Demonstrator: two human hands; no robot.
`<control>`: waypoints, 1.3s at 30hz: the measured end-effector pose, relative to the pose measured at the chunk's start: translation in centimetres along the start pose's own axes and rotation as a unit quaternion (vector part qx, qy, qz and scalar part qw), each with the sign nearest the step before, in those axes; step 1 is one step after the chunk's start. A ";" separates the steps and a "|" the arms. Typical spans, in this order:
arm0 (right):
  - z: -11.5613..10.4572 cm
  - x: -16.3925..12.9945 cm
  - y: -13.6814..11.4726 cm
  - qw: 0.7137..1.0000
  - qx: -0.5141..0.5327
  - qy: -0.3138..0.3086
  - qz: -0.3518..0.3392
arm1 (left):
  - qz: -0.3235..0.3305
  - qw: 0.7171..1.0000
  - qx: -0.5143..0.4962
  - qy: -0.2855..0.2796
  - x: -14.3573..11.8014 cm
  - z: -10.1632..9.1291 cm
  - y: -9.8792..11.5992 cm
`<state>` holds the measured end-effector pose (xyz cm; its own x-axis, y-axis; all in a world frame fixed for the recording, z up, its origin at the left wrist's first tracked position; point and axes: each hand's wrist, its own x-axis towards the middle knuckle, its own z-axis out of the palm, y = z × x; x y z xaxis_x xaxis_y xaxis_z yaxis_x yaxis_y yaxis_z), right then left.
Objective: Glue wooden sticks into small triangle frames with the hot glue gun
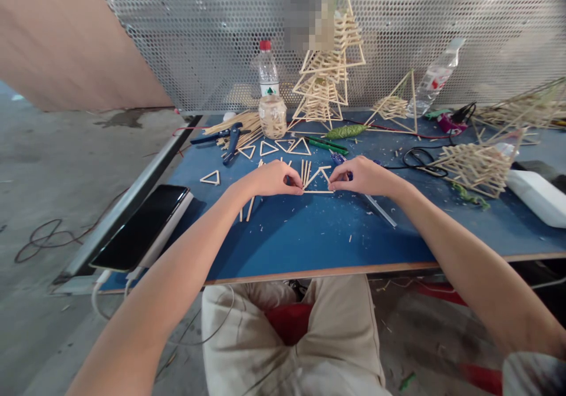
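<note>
Left of frame: one phone (140, 226) on the surface (309, 237) edge. One lone finished stick triangle (211, 177) lies further in.

Centre: left hand (269, 179) and right hand (360, 176), each with its grip pinched on one corner of the stick triangle in progress (317, 182), which lies flat between them. Base and sides are in place; judged nearly closed.

Upper centre: four finished small triangles in a row (276, 147), one blue cutter (226, 139), one jar of sticks (272, 116), one red-capped bottle (267, 69), one tall stacked tower (325, 72).

Right: one clear bottle (435, 78), at least three pyramid frames (471, 163).

Judged: five spare triangles done, sixth underway.
</note>
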<state>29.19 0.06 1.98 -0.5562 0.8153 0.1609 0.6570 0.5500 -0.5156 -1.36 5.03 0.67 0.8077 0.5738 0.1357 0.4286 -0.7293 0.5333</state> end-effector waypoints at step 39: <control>-0.2 0.2 -1.0 0.998 -0.008 -0.051 0.038 | -0.078 0.995 -0.021 -0.052 0.0 -0.4 0.9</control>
<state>28.54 -0.34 2.66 -0.5526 0.8327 0.0344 0.7074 0.4905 -0.5089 -1.11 4.56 1.46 0.7717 0.6349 -0.0380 0.5359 -0.6168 0.5766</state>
